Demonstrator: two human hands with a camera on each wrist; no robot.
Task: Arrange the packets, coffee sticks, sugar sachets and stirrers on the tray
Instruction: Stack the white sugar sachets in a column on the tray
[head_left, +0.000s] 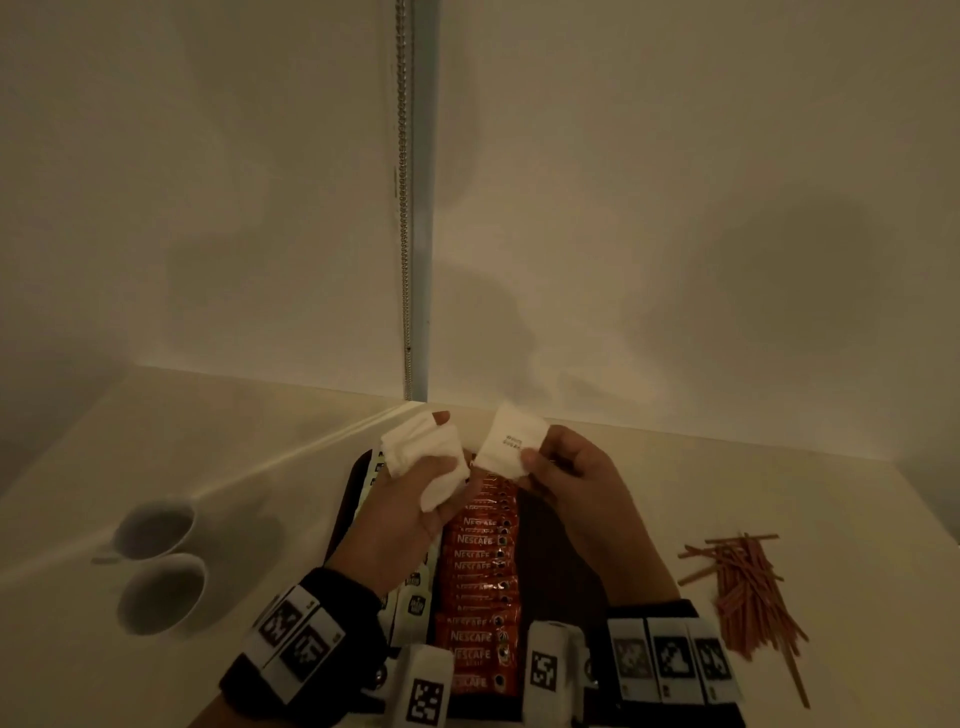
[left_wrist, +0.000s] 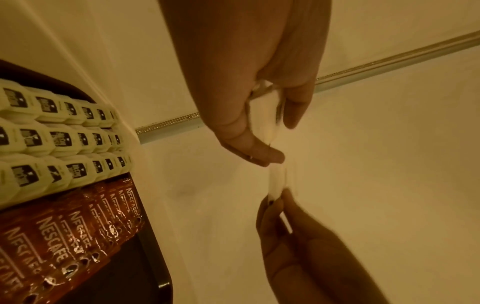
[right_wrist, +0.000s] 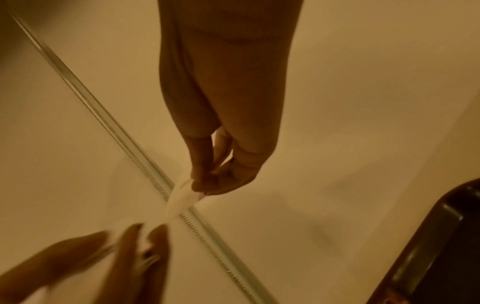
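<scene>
A single white sugar sachet (head_left: 511, 441) is pinched at its near corner between the thumb and fingers of the right hand (head_left: 574, 478), held up above the far end of the tray (head_left: 558, 566). Just to its left, almost touching it, the left hand (head_left: 410, 512) grips a small stack of sugar sachets (head_left: 423, 457), thumb curled over the front and a fingertip showing over the top edge. In the left wrist view both lots appear edge-on, nearly in line with one another.

The single sachet faces the camera flat, its long axis tilted up and away to the left. The bare dark strip of the tray lies below and toward the person from the right hand, so that hand is the nearer one for laying it down; the left hand hovers over the filled side.

On the tray, a column of orange Nescafe coffee sticks (head_left: 480, 582) runs down the middle, each stick lying crosswise, with rows of pale packets (left_wrist: 64, 131) beside them on the left. The stirrers (head_left: 748, 592) lie in a loose heap on the surface, well right of the tray and not yet placed. Two white cups (head_left: 158, 566) stand on the surface to the left.
</scene>
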